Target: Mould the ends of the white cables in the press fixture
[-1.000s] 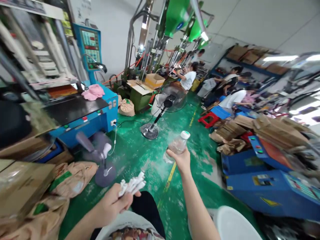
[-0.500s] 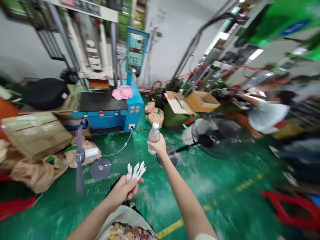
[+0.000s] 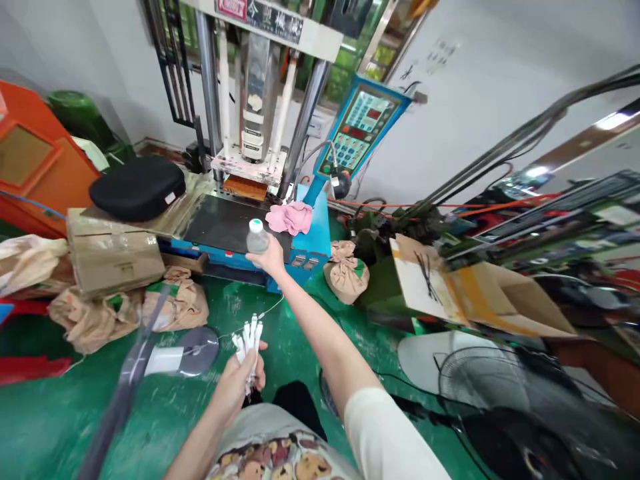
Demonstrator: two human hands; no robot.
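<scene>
My right hand (image 3: pixel 271 258) is stretched forward, its fingers wrapped round a see-through plastic bottle (image 3: pixel 257 241) with a white and green cap. The bottle is upright, in front of the black tabletop of a blue machine (image 3: pixel 317 230); whether it touches the top I cannot tell. Lower down, close to my body, my left hand (image 3: pixel 243 377) is closed on a bunch of white cable connectors (image 3: pixel 249 337) whose ends fan upward. A crumpled pink cloth (image 3: pixel 290 217) lies on the machine just right of the bottle.
A tilted control panel (image 3: pixel 361 130) rises from the machine. To the left are a black seat cushion (image 3: pixel 137 188), a cardboard box (image 3: pixel 116 263) and a roll stand (image 3: pixel 197 350). On the right stand an open carton (image 3: pixel 505 300) and a floor fan (image 3: pixel 500 387). Tied sacks (image 3: pixel 347 277) sit beside the machine.
My view has swung right to left toward the machine, which now appears nearer. My right hand has carried the bottle from over the floor to the machine's tabletop. My left hand still grips the connectors.
</scene>
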